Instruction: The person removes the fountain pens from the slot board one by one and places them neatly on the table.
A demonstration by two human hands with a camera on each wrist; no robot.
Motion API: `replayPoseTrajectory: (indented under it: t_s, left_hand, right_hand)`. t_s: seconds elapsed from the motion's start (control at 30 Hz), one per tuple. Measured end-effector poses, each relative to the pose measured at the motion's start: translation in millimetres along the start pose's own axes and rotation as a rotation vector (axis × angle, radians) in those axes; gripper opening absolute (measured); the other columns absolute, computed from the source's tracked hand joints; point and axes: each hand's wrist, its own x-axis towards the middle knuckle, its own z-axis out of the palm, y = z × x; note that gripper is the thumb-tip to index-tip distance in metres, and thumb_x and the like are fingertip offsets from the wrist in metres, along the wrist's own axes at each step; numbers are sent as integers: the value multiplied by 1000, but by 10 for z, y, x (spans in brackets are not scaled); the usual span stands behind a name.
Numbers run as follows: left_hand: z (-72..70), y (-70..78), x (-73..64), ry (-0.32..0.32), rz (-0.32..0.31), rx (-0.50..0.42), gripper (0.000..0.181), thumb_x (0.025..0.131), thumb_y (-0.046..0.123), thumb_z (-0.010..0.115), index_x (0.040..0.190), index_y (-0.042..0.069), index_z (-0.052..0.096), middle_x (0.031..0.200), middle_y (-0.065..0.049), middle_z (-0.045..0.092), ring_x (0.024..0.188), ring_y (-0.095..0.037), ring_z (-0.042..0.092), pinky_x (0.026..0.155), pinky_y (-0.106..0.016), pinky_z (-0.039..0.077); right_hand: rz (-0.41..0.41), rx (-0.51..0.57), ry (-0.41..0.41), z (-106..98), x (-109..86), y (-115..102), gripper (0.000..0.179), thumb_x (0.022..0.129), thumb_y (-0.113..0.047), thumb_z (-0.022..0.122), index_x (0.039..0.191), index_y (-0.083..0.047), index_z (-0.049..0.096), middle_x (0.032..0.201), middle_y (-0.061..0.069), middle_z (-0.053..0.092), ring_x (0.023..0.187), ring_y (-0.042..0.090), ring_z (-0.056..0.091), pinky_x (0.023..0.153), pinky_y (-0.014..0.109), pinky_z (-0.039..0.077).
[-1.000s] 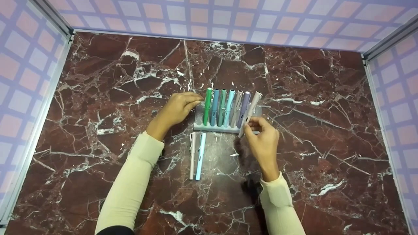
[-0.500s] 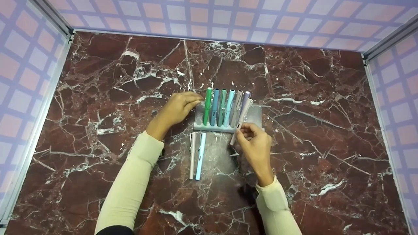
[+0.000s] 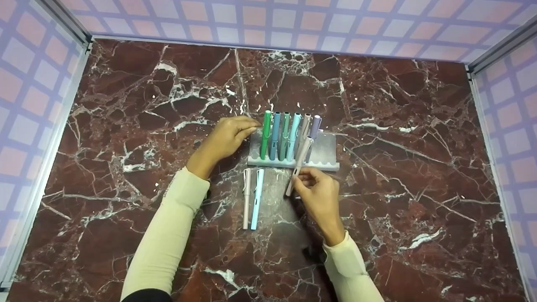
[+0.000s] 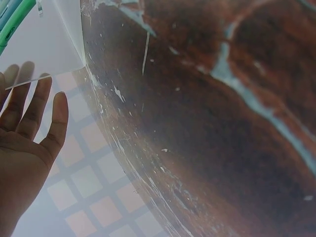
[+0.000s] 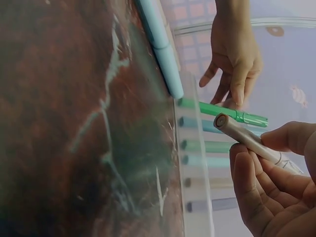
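Note:
My right hand (image 3: 319, 191) pinches a greyish-pink pen (image 3: 299, 162) between thumb and fingers. The pen is tilted in front of the clear pen stand (image 3: 331, 167); its near end faces the camera in the right wrist view. At the stand's left edge, my left hand (image 3: 228, 136) pinches the clear panel (image 4: 52, 49), and some fingertips show through it in the left wrist view. Several pens stand in the row, from a bright green pen (image 3: 266, 136) at the left to a purple pen (image 3: 316, 122) at the right.
On the marble-patterned table (image 3: 402, 167), a taupe pen (image 3: 246, 199) and a light blue pen (image 3: 257, 199) lie side by side in front of the stand. Checked panels (image 3: 289, 25) enclose the table at the back and both sides.
My right hand has drawn the greyish-pink pen leftward and toward me, away from the stand's right part. The left hand has stayed at the stand's left edge.

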Motion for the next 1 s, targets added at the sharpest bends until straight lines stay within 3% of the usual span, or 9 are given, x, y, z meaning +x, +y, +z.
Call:
replayPoseTrajectory:
  t_s: [0.57, 0.83, 1.0]
  left_hand:
    - [1, -13, 16, -4, -15, 7, 24, 101, 11, 58, 119, 0, 70, 123, -15, 70, 115, -29, 65, 108, -38, 50]
    - [6, -19, -5, 2, -19, 5, 24, 101, 11, 57, 119, 2, 70, 123, -14, 70, 116, -28, 65, 109, -38, 50]
    - [8, -6, 1, 2, -16, -2, 24, 101, 10, 58, 119, 0, 70, 124, -15, 69, 116, -30, 65, 109, -38, 50]
  right_hand:
    - [7, -27, -90, 74, -134, -12, 10, 82, -2, 78, 90, 1, 75, 79, 10, 74, 63, 16, 69, 56, 17, 58]
    - [70, -12, -206, 126, -240, 1, 13, 81, 1, 77, 92, 2, 72, 81, 12, 74, 66, 18, 70, 58, 18, 60]
    - [94, -80, -285, 141, -295, 0, 11, 79, -1, 78, 88, -1, 72, 77, 7, 73, 63, 13, 66, 55, 18, 58]
